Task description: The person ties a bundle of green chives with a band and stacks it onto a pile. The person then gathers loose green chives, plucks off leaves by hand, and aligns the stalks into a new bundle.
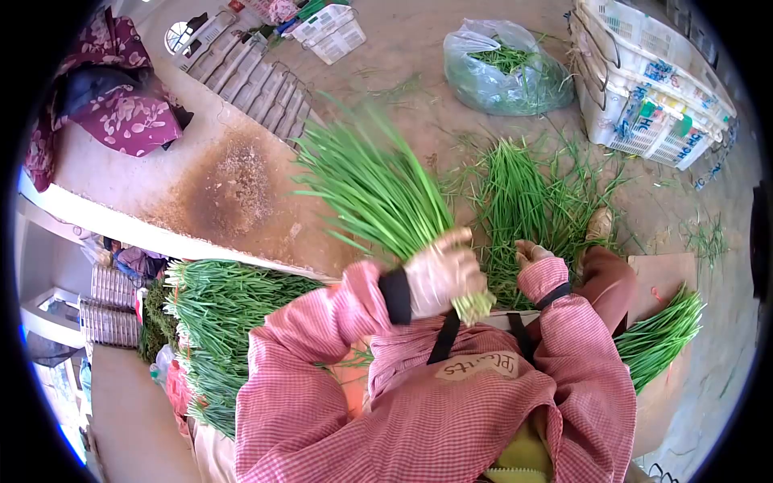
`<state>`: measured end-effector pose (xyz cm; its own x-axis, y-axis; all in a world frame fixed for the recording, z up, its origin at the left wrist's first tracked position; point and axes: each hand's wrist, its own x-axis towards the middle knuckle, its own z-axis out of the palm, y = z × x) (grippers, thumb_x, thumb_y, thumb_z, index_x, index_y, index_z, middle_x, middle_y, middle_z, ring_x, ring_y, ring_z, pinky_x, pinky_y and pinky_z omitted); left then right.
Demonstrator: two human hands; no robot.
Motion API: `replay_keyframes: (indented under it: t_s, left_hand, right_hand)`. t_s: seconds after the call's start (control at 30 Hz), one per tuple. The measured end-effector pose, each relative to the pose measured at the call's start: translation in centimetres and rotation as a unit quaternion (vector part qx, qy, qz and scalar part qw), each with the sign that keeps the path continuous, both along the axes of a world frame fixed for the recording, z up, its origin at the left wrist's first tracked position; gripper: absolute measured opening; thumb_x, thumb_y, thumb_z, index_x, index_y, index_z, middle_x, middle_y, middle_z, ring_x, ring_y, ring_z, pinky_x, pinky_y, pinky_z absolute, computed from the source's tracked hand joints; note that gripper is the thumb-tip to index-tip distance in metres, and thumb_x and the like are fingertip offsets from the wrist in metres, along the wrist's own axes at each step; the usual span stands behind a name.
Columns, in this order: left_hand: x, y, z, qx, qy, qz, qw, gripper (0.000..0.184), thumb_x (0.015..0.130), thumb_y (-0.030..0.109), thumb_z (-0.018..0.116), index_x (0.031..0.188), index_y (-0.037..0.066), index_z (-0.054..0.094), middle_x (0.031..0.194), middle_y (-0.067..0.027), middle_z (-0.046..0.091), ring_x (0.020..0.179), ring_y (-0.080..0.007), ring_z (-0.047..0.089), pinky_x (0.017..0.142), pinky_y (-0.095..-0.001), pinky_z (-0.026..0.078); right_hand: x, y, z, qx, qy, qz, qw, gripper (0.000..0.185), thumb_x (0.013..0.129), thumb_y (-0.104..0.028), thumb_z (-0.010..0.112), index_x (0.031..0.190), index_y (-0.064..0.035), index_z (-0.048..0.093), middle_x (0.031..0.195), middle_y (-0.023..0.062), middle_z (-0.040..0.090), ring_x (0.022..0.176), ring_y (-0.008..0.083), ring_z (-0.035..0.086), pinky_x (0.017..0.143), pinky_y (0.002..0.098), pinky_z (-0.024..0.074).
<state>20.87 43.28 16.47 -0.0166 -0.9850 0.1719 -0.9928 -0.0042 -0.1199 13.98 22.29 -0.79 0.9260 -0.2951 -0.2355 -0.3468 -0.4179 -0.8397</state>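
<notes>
Gloved and closed, my left hand (447, 278) grips a bunch of long green stalks (386, 189) near their pale cut ends. The leaves fan out up and to the left, their tips blurred. My right hand (531, 258), also gloved, is beside the lower part of a loose green pile (515, 193) on the floor. Its fingers are curled together; whatever they may hold is too small to make out. A gap separates the two hands.
Stacked green bunches (217, 330) lie at left. Another bunch (660, 338) rests on cardboard (664, 274) at right. Farther off are a plastic bag of greens (507, 72), white crates (644, 88), grey trays (258, 80) and patterned cloth (129, 121) on a ledge.
</notes>
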Motion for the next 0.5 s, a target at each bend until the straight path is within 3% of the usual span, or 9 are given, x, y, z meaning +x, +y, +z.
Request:
replay_keyframes:
  t_s: [0.03, 0.1, 0.13, 0.23, 0.27, 0.37, 0.4, 0.47, 0.5]
  left_hand:
    - [-2.0, 0.7, -4.2, 0.114, -0.036, -0.007, 0.993, 0.024, 0.064, 0.013, 0.055, 0.087, 0.019, 0.057, 0.073, 0.0010, 0.052, 0.077, -0.0162, 0.053, 0.102, -0.0417, 0.027]
    - [-4.9, 2.4, -9.5, 0.277, 0.011, -0.015, 0.961, 0.011, 0.069, 0.017, 0.050, 0.074, 0.015, 0.060, 0.064, 0.0008, 0.055, 0.073, -0.0155, 0.054, 0.102, -0.0377, 0.026]
    - [-5.6, 2.4, -9.9, 0.268, -0.050, -0.017, 0.962, 0.011, 0.069, 0.017, 0.051, 0.069, 0.012, 0.060, 0.067, 0.0002, 0.057, 0.072, -0.0154, 0.054, 0.097, -0.0338, 0.031]
    - [-5.6, 1.6, -9.7, 0.319, -0.024, 0.018, 0.947, 0.011, 0.069, 0.016, 0.052, 0.066, 0.010, 0.060, 0.068, -0.0015, 0.059, 0.072, -0.0166, 0.055, 0.090, -0.0314, 0.034]
    - [-5.5, 1.9, -10.0, 0.297, -0.038, 0.008, 0.954, 0.011, 0.068, 0.016, 0.052, 0.063, 0.010, 0.060, 0.066, -0.0009, 0.059, 0.071, -0.0164, 0.055, 0.083, -0.0292, 0.036]
    - [-5.0, 1.6, -9.9, 0.333, 0.006, -0.018, 0.943, 0.010, 0.069, 0.016, 0.052, 0.067, 0.011, 0.061, 0.068, 0.0000, 0.059, 0.071, -0.0158, 0.055, 0.083, -0.0278, 0.036]
    - [-4.7, 1.6, -9.7, 0.332, 0.007, -0.018, 0.943, 0.010, 0.069, 0.016, 0.052, 0.067, 0.011, 0.061, 0.068, 0.0000, 0.059, 0.071, -0.0158, 0.055, 0.083, -0.0278, 0.036]
    - [-3.4, 1.6, -8.7, 0.240, 0.029, -0.044, 0.969, 0.007, 0.068, 0.016, 0.053, 0.070, 0.014, 0.060, 0.069, 0.0007, 0.058, 0.069, -0.0155, 0.055, 0.084, -0.0301, 0.039]
    - [-2.3, 1.1, -7.0, 0.134, 0.082, -0.021, 0.987, 0.008, 0.068, 0.017, 0.054, 0.073, 0.014, 0.060, 0.070, 0.0001, 0.058, 0.071, -0.0160, 0.056, 0.084, -0.0333, 0.040]
  right_hand:
    - [-0.9, 0.3, 1.2, -0.012, -0.023, 0.000, 1.000, 0.027, 0.083, -0.014, 0.054, 0.108, -0.0034, 0.055, 0.091, 0.0112, 0.062, 0.077, 0.0179, 0.058, 0.069, 0.0320, 0.0448]
    - [-1.9, 0.0, 0.5, 0.028, -0.022, -0.003, 0.999, 0.027, 0.082, -0.012, 0.055, 0.108, -0.0046, 0.055, 0.085, 0.0103, 0.062, 0.074, 0.0175, 0.058, 0.067, 0.0304, 0.0447]
    - [-2.4, -0.1, 0.2, 0.029, -0.024, -0.020, 0.999, 0.025, 0.083, -0.008, 0.054, 0.107, -0.0037, 0.055, 0.087, 0.0088, 0.062, 0.076, 0.0155, 0.056, 0.070, 0.0268, 0.0439]
    - [-2.8, 0.6, 2.5, 0.057, 0.010, -0.030, 0.998, 0.023, 0.084, -0.007, 0.054, 0.106, -0.0017, 0.056, 0.089, 0.0070, 0.061, 0.080, 0.0131, 0.055, 0.074, 0.0230, 0.0428]
    - [-2.3, 1.0, 2.4, 0.072, -0.011, -0.020, 0.997, 0.023, 0.084, -0.008, 0.053, 0.106, -0.0011, 0.056, 0.089, 0.0068, 0.061, 0.081, 0.0129, 0.055, 0.075, 0.0228, 0.0427]
    - [-0.9, 2.9, 4.4, 0.102, -0.035, -0.002, 0.994, 0.025, 0.085, -0.011, 0.054, 0.107, -0.0001, 0.055, 0.095, 0.0071, 0.061, 0.081, 0.0124, 0.054, 0.075, 0.0232, 0.0429]
    - [-0.5, 3.5, 5.5, 0.104, -0.107, 0.055, 0.987, 0.028, 0.085, -0.013, 0.054, 0.110, -0.0011, 0.054, 0.101, 0.0083, 0.059, 0.084, 0.0127, 0.055, 0.078, 0.0237, 0.0424]
    - [0.7, 4.1, 8.7, 0.101, -0.183, 0.115, 0.971, 0.031, 0.085, -0.014, 0.054, 0.113, -0.0021, 0.052, 0.107, 0.0095, 0.057, 0.087, 0.0130, 0.055, 0.080, 0.0243, 0.0418]
    - [1.5, 4.2, 11.0, 0.226, -0.202, 0.130, 0.944, 0.039, 0.084, -0.020, 0.055, 0.118, -0.0012, 0.047, 0.113, 0.0104, 0.054, 0.100, 0.0152, 0.049, 0.088, 0.0271, 0.0370]
